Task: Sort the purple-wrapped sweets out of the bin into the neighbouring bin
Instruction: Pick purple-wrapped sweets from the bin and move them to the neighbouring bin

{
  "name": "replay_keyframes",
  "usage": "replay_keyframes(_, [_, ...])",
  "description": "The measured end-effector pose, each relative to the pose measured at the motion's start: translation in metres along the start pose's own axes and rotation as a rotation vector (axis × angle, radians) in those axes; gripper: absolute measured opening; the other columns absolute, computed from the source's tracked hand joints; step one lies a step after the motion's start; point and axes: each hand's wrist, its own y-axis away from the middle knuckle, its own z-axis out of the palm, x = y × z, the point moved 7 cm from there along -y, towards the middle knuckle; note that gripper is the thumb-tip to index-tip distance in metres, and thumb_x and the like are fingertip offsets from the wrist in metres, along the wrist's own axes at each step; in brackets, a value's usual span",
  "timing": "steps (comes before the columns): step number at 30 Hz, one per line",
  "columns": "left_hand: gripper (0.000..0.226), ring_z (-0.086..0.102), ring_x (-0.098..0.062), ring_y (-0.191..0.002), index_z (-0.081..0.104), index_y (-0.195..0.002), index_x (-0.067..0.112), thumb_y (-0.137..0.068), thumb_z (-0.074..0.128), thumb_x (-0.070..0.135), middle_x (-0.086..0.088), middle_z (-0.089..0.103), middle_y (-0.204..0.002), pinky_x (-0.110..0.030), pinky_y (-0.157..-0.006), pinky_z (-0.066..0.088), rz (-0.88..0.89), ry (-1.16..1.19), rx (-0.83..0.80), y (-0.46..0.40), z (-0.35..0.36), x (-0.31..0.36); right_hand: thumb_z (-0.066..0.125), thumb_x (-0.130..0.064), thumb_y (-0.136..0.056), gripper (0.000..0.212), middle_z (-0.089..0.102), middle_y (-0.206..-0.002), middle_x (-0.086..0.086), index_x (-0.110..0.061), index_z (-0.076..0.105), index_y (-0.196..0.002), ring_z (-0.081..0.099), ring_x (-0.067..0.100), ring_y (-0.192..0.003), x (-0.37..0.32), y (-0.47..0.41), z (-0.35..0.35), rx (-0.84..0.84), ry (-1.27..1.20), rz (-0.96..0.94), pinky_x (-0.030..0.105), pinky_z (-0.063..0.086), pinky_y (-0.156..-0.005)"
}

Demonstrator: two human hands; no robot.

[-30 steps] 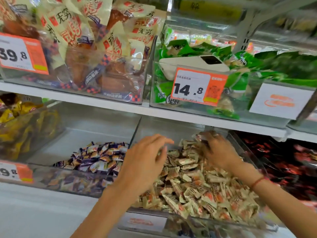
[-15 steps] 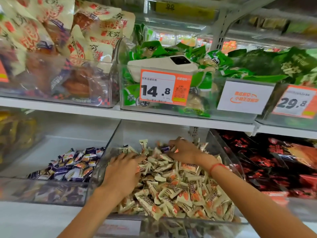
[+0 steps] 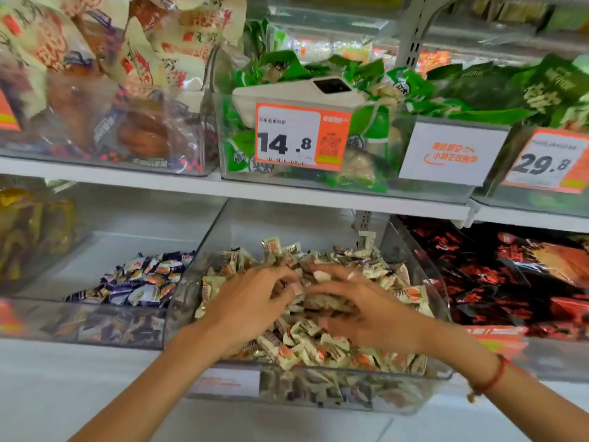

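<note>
Cream-wrapped sweets [image 3: 318, 342] now under both hands, drawn closer together.

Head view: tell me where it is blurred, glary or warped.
Head view: motion blur smears both hands, left hand and right hand, and the green packs at upper right; the 14.8 tag stays legible; soft glare on the clear bin walls; the wide lens bows the shelf edge.

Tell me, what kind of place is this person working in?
Most likely a shop's loose-snack aisle. White shelves carry clear plastic bins heaped with wrapped sweets, and orange price tags such as 14.8 are clipped to the bin fronts. Bagged snacks fill the upper shelf.
</note>
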Motion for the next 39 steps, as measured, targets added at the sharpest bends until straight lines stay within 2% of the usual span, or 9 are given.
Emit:
replay_keyframes(3, [0.031,0.066,-0.009,-0.086,0.056,-0.123,0.042,-0.094,0.049,0.046,0.019,0.060,-0.123,-0.031,-0.083,0.052,0.039,-0.011,-0.046,0.010,0.004,-0.006,0.047,-0.053,-0.093,0.054,0.022,-0.153,-0.020,-0.049,0.028,-0.144,0.021,0.002,-0.141,0.011,0.022,-0.002,-0.070,0.023,0.042,0.028,0.030,-0.114])
replay_keyframes(8, [0.044,0.052,-0.005,-0.122,0.051,-0.131,0.039,-0.088,0.062,0.042,0.016,0.052,-0.136,-0.036,-0.103,0.043,0.015,-0.072,-0.091,0.014,-0.002,-0.015,0.036,-0.054,-0.094,0.050,0.023,-0.153,-0.020,-0.055,0.025,-0.143,0.021,-0.003,-0.139,0.017,0.037,-0.007,-0.050,0.136,0.053,0.023,0.023,-0.114])
replay_keyframes(12, [0.048,0.064,-0.002,-0.083,0.048,-0.136,0.033,-0.090,0.063,0.031,0.002,0.068,-0.109,-0.021,-0.080,0.048,-0.008,-0.153,-0.128,0.015,-0.010,-0.019,0.042,-0.049,-0.094,0.042,0.037,-0.145,-0.021,-0.051,0.042,-0.136,0.032,-0.004,-0.133,0.011,0.034,-0.017,0.008,0.083,0.079,0.027,0.031,-0.112])
replay_keyframes(16, [0.042,0.064,-0.004,-0.095,0.056,-0.127,0.034,-0.087,0.067,0.027,0.006,0.068,-0.111,-0.030,-0.092,0.050,-0.031,-0.201,-0.010,0.021,-0.019,-0.024,0.045,-0.052,-0.092,0.048,0.032,-0.149,-0.014,-0.044,0.039,-0.139,0.027,0.003,-0.138,0.013,0.038,-0.032,0.180,0.172,0.193,0.036,0.029,-0.115])
replay_keyframes(19, [0.035,0.054,0.004,-0.048,0.059,-0.122,0.039,-0.089,0.064,0.032,0.017,0.061,-0.072,-0.010,-0.054,0.045,-0.007,-0.214,0.093,0.028,-0.021,-0.022,0.018,-0.079,-0.081,0.087,0.016,-0.158,0.008,-0.029,0.011,-0.151,0.014,0.024,-0.146,0.030,0.047,-0.026,0.051,0.393,0.505,0.040,0.019,-0.117])
replay_keyframes(22, [0.034,0.050,0.015,-0.050,0.065,-0.116,0.035,-0.083,0.071,0.026,0.011,0.071,-0.092,-0.007,-0.037,0.035,0.051,-0.159,0.252,0.036,-0.026,-0.020,-0.019,-0.082,-0.063,0.111,0.028,-0.153,0.018,-0.019,-0.001,-0.152,0.021,0.034,-0.143,0.034,0.040,-0.009,-0.105,0.567,0.609,0.043,0.021,-0.114])
replay_keyframes(26, [0.037,0.050,0.006,-0.044,0.068,-0.111,0.029,-0.076,0.076,0.022,0.004,0.071,-0.104,-0.025,-0.055,0.056,0.108,-0.110,0.436,0.045,-0.039,-0.019,-0.010,-0.072,-0.074,0.091,0.035,-0.149,0.017,-0.026,-0.003,-0.153,0.020,0.037,-0.141,0.037,0.006,0.004,-0.132,0.466,0.635,0.053,0.012,-0.115])
replay_keyframes(32, [0.027,0.057,-0.004,-0.063,0.066,-0.110,0.031,-0.083,0.065,0.029,0.011,0.067,-0.092,-0.015,-0.047,0.042,0.036,-0.036,0.627,0.059,-0.069,-0.029,0.016,-0.054,-0.100,0.065,0.012,-0.159,0.016,-0.017,0.005,-0.154,-0.001,0.041,-0.146,0.039,-0.061,0.017,-0.057,0.102,0.612,0.055,-0.001,-0.117])
replay_keyframes(39, [0.031,0.047,0.006,-0.056,0.068,-0.108,0.028,-0.079,0.073,0.021,0.016,0.051,-0.071,-0.003,-0.048,0.029,-0.006,-0.018,0.652,0.060,-0.067,-0.038,0.031,-0.042,-0.100,0.045,0.049,-0.132,0.019,-0.009,0.048,-0.126,0.032,0.037,-0.133,0.033,-0.112,0.005,0.202,0.022,0.593,0.052,0.020,-0.112])
